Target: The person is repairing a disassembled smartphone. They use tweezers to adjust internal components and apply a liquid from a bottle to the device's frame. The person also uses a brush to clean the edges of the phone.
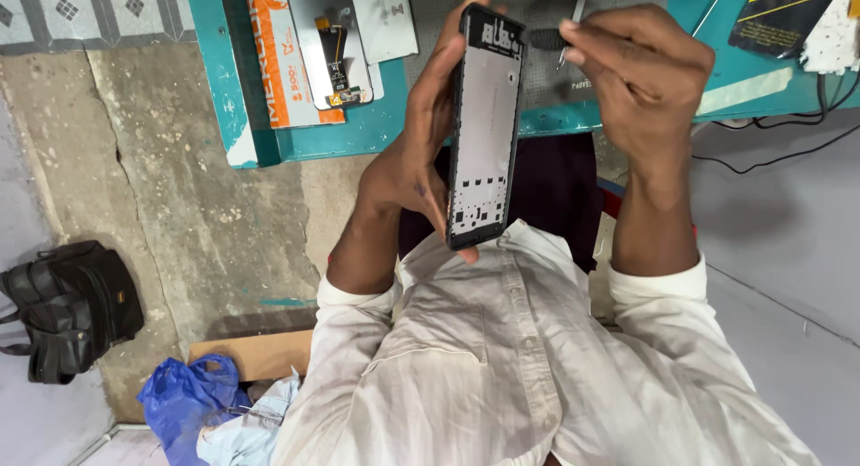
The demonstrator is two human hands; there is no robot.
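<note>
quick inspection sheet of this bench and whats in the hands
surface: teal workbench with a grey mat
job's things: opened phone frame, upright, bare inner plate showing; thin tool at its top edge
clutter: loose screen panel, orange box, screwdriver
grippers: left hand grips the frame; right hand pinches the tool
cables: black cables off the bench's far side
surroundings: black bag, blue plastic bag, cardboard on a concrete floor

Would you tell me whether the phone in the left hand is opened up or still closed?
Opened up: the phone in the left hand shows a bare grey inner frame with cut-outs, not a screen or cover.
</note>
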